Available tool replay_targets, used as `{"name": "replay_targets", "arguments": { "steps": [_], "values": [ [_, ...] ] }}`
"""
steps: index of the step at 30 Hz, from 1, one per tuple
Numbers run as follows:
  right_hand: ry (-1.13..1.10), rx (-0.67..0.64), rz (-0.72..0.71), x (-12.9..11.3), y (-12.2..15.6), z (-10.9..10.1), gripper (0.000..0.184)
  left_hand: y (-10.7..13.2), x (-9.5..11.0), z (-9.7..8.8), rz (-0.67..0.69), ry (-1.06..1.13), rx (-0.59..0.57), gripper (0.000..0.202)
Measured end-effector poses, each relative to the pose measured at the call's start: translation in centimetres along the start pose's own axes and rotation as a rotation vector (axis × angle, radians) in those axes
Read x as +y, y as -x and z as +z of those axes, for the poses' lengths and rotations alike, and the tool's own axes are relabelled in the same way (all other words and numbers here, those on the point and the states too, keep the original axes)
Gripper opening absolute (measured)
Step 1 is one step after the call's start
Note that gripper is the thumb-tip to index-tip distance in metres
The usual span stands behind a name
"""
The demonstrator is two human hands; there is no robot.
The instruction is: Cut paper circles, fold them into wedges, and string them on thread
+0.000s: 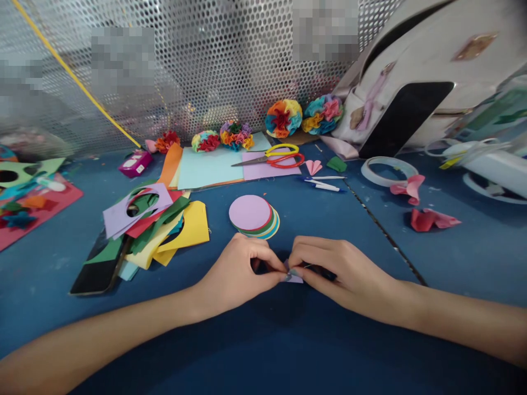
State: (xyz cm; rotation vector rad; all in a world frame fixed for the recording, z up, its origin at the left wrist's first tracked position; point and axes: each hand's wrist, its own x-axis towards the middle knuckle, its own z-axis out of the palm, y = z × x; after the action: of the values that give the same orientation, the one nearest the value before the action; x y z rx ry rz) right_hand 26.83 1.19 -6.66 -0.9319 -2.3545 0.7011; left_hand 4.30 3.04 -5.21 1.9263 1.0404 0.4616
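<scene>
Close to the table's front, my left hand [242, 269] pinches a small piece of lilac paper [295, 278] between thumb and fingertips. My right hand [341, 269] grips the same paper from the other side, its fingertips almost meeting those of the left. Most of the paper is covered by my fingers, so its full shape is hidden. Just beyond my left hand lies a stack of paper circles [250, 213], lilac on top with red, green, blue and yellow edges below.
Left are paper offcuts with round holes [181, 230] over a dark phone [99, 269]. Behind lie scissors [267, 158], paper sheets [209, 169], pens [325, 184] and ruffled paper flowers [284, 118]. Rightward are a tape roll [389, 171], folded pink paper pieces [432, 219] and a backpack [428, 55] with a phone against it [407, 118].
</scene>
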Motion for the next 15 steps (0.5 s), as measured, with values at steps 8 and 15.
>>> {"name": "replay_targets", "arguments": {
  "steps": [8, 15],
  "values": [
    [0.079, 0.044, -0.062, 0.6, 0.2, 0.1, 0.018, 0.2, 0.0, -0.1, 0.035, -0.048, -0.015, 0.008],
    [0.096, 0.029, -0.047, 1.4, 0.0, -0.3, 0.018, 1.3, -1.1, -0.8, 0.399, -0.337, 0.011, 0.014]
  ]
}}
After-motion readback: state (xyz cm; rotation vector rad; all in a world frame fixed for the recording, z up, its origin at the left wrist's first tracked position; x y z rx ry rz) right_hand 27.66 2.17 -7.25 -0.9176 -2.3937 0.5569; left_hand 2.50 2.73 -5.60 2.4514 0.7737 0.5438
